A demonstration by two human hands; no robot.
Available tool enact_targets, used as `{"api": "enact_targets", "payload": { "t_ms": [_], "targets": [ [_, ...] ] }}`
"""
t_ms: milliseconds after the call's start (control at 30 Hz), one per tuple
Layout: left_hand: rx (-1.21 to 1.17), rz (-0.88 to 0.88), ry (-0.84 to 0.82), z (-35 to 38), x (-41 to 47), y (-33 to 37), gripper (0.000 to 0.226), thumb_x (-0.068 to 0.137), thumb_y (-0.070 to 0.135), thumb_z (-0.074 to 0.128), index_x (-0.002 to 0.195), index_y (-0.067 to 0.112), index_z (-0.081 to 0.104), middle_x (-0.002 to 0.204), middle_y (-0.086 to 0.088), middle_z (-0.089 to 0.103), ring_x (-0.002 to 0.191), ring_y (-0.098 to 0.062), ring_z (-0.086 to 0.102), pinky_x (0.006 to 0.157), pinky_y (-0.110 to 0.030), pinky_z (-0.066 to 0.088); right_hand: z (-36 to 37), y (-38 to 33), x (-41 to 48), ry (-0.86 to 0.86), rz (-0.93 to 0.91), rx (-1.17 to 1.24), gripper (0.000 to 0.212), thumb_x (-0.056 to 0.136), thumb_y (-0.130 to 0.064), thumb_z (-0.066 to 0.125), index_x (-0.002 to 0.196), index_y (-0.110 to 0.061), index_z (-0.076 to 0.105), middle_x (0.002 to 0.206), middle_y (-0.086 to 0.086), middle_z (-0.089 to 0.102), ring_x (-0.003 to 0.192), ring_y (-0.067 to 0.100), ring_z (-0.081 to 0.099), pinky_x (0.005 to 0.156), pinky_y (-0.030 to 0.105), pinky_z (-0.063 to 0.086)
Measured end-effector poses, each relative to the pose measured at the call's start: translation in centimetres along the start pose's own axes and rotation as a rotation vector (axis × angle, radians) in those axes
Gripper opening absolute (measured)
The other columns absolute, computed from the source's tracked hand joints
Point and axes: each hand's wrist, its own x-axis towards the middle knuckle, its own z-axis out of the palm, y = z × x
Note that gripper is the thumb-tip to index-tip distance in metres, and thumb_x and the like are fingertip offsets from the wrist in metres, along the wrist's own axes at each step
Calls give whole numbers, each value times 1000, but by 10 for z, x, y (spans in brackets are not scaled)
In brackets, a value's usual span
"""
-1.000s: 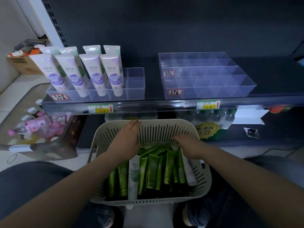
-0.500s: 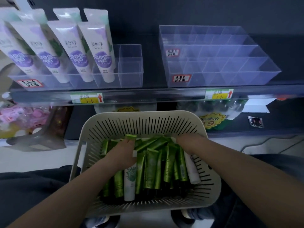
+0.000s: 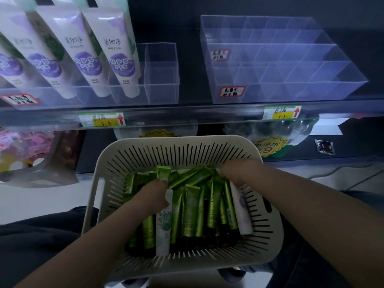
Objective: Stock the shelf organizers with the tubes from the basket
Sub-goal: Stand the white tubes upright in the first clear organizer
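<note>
A cream slotted basket (image 3: 180, 140) sits in front of me, holding several green tubes (image 3: 190, 213) and two white tubes (image 3: 164, 231). My left hand (image 3: 151, 196) is inside the basket, fingers closed around a green tube (image 3: 163, 172) whose flat end sticks up past my fingertips. My right hand (image 3: 236, 173) is at the basket's far right, fingers curled down among the tubes; what they grip is hidden. On the shelf above, a clear divided organizer (image 3: 291, 88) stands empty at the right. The left clear organizer (image 3: 162, 80) holds several white-and-purple tubes (image 3: 122, 65), with its rightmost cells empty.
Yellow-green price tags (image 3: 101, 119) run along the shelf's front edge (image 3: 187, 115). The lower shelf holds bottled goods (image 3: 270, 132) behind the basket and pink packaged items (image 3: 25, 142) at the left. My dark trouser legs (image 3: 41, 235) flank the basket.
My left hand has dropped from the basket's far rim into the pile and closed on a green tube. The right hand stays at the far right. The view has moved nearer the shelf.
</note>
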Motion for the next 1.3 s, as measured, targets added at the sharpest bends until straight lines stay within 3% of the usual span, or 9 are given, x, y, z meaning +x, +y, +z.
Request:
{"api": "enact_targets", "payload": {
  "t_ms": [133, 233, 333, 433, 700, 867, 967, 1100, 1300],
  "targets": [
    [-53, 2, 5, -2, -4, -1, 34, 87, 23, 62, 115, 6, 51, 118, -12, 55, 108, -23, 53, 82, -29, 44, -8, 2, -18, -19, -68, -176, 28, 85, -7, 60, 112, -2, 59, 113, 14, 60, 82, 22, 49, 66, 27, 38],
    [-114, -7, 4, -7, -10, -1, 37, 87, 23, 62, 119, 7, 53, 120, -11, 56, 110, -22, 53, 82, -26, 44, -15, 2, -29, -28, -152, -136, 25, 79, -18, 71, 99, -6, 61, 94, 7, 58, 80, 19, 51, 52, 24, 35],
    [-177, -5, 7, -13, -19, -1, 36, 86, 22, 63, 119, 9, 54, 121, -9, 57, 111, -21, 53, 78, -22, 42, -19, 1, -37, -12, -238, -55, 30, 78, -24, 73, 101, -9, 60, 89, -2, 52, 81, 16, 50, 55, 23, 34],
    [-219, -1, 40, -17, -30, -2, 38, 85, 21, 65, 120, 11, 54, 122, -8, 57, 112, -21, 53, 77, -19, 39, -15, -2, -44, 31, -291, 36, 24, 77, -25, 74, 93, -18, 56, 79, -13, 46, 70, 6, 45, 54, 21, 33],
    [-242, 55, 110, -30, -62, 11, 30, 83, 16, 64, 113, 14, 57, 115, -5, 59, 106, -20, 55, 81, -28, 46, -10, -8, -71, 191, -328, 222, 22, 75, -28, 75, 91, -24, 59, 86, -12, 53, 82, 8, 51, 61, 21, 38],
    [-241, 97, 217, -47, -80, 17, 23, 82, 18, 66, 103, 12, 62, 107, -4, 62, 100, -19, 57, 73, -23, 41, -20, -12, -90, 344, -319, 344, 19, 75, -28, 75, 88, -24, 61, 84, -15, 55, 80, 5, 54, 64, 20, 44],
    [-233, 116, 315, -65, -89, 19, 23, 81, 21, 67, 102, 14, 62, 103, -2, 64, 95, -16, 58, 71, -23, 42, -31, -16, -98, 466, -303, 400, 21, 73, -28, 76, 90, -21, 65, 87, -11, 63, 81, 8, 61, 72, 27, 52],
    [-275, 142, 450, -98, -97, 22, 17, 78, 21, 68, 94, 18, 62, 94, 2, 65, 87, -13, 60, 70, -27, 47, -49, -19, -109, 599, -326, 530, 17, 72, -29, 77, 80, -31, 63, 81, -15, 63, 75, -2, 59, 61, 16, 44],
    [-306, 196, 607, -154, -108, 27, 18, 77, 22, 71, 91, 26, 60, 84, 13, 58, 75, -2, 53, 57, -13, 35, -80, -25, -124, 771, -346, 727, 23, 70, -27, 79, 75, -34, 58, 80, -16, 64, 74, -3, 60, 57, 13, 43]
  ]
}}
